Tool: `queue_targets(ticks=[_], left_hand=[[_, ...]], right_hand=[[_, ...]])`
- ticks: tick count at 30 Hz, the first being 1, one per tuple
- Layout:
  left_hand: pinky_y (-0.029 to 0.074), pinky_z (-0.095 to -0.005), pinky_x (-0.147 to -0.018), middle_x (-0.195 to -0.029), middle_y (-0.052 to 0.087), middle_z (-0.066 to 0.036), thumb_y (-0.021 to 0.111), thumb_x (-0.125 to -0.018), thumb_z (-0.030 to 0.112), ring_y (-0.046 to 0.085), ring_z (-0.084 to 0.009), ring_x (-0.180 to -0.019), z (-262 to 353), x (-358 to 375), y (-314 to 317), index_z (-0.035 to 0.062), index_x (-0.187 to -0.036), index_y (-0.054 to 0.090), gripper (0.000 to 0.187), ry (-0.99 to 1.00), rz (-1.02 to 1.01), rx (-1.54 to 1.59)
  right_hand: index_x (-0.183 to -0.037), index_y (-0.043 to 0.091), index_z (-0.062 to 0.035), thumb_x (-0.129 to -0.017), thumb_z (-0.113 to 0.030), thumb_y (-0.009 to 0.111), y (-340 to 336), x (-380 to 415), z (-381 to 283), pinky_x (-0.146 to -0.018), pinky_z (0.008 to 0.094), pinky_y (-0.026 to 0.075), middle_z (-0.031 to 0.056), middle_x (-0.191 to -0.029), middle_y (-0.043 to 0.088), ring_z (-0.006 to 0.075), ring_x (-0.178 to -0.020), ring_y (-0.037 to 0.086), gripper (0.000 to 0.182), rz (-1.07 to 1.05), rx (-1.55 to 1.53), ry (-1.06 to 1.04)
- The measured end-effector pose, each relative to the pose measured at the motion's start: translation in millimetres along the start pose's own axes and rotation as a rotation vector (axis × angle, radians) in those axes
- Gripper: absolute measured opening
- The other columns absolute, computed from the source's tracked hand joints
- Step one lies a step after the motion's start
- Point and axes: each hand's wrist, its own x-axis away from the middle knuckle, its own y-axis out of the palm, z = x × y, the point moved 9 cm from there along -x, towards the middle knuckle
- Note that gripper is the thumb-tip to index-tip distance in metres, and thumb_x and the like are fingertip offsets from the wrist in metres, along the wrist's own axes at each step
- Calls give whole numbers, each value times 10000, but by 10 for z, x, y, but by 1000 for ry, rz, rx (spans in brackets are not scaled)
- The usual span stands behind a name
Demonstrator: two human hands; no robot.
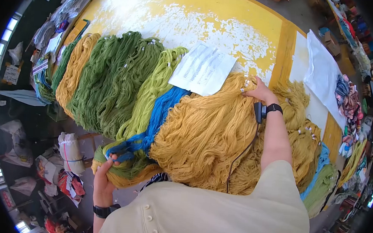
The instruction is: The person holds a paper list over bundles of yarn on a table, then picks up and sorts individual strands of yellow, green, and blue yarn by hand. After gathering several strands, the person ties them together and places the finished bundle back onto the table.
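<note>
My left hand (105,176) is closed around a bundled hank of green and yellow yarn (133,168) at the near edge of the table. Blue yarn (163,110) runs from the table down to its fingertips. Across the table, my right hand (261,92) has its thumb and fingers on the top end of a golden yarn skein (207,126), beside small white tags (247,82). A printed sheet of paper (203,68) lies over the tops of the skeins. Lime green yarn (154,86) lies left of the blue.
Dark green skeins (111,76) and another golden skein (76,72) fill the table's left side. Olive-gold skeins (303,146) and pale green yarn (322,186) are at the right. The tabletop (181,12) has worn yellow paint. White sheeting (323,74) hangs over the right edge.
</note>
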Motion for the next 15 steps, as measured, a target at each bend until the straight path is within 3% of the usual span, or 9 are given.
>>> queue_targets(ticks=[4, 7, 9, 11, 13, 15], left_hand=[[519, -306, -826, -1004, 633, -64, 569, -903, -3, 609, -155, -870, -86, -22, 105, 34, -1099, 544, 201, -27, 36, -1], [518, -303, -824, -1000, 633, -62, 572, -901, -1, 607, -153, -871, -121, -32, 145, 42, -1101, 547, 206, -20, 74, -36], [518, -301, -822, -1001, 631, -60, 571, -902, 0, 606, -151, -869, -139, -49, 226, 46, -1103, 548, 207, -9, 48, -46], [518, -299, -820, -1003, 630, -57, 570, -903, 2, 605, -149, -868, -177, -56, 262, 49, -1105, 549, 208, -7, 37, -54], [518, -295, -815, -1010, 627, -53, 565, -908, 4, 604, -147, -866, -182, -67, 257, 53, -1111, 550, 209, -7, 51, -94], [518, -296, -820, -1019, 624, -51, 562, -911, 8, 603, -145, -870, -217, -101, 244, 54, -1118, 549, 212, -34, 51, -115]], right_hand=[[-1443, 331, -29, -599, -427, 874, 58, -202, 6, -1057, 382, 406, 235, -1360, 501, 323, -1239, 513, 1080, -32, 71, -26], [-1410, 400, -49, -662, -372, 846, 122, -12, 38, -997, 397, 446, 221, -1246, 580, 320, -1156, 564, 929, -124, -67, 68], [-1304, 497, -22, -716, -310, 818, 374, 303, -43, -912, 408, 481, 196, -1156, 621, 325, -1081, 595, 729, -278, -226, 57], [-1185, 553, 6, -716, -257, 818, 496, 716, -208, -901, 415, 468, 180, -1112, 622, 316, -1054, 592, 599, 14, -85, -122], [-1153, 543, 15, -681, -277, 840, 624, 1378, -507, -960, 420, 427, 163, -1127, 597, 310, -1110, 557, 629, 387, 272, -308], [-1170, 534, 8, -667, -285, 849, 697, 1994, -786, -987, 426, 403, 150, -1154, 575, 306, -1137, 534, 663, 304, 166, -290]])
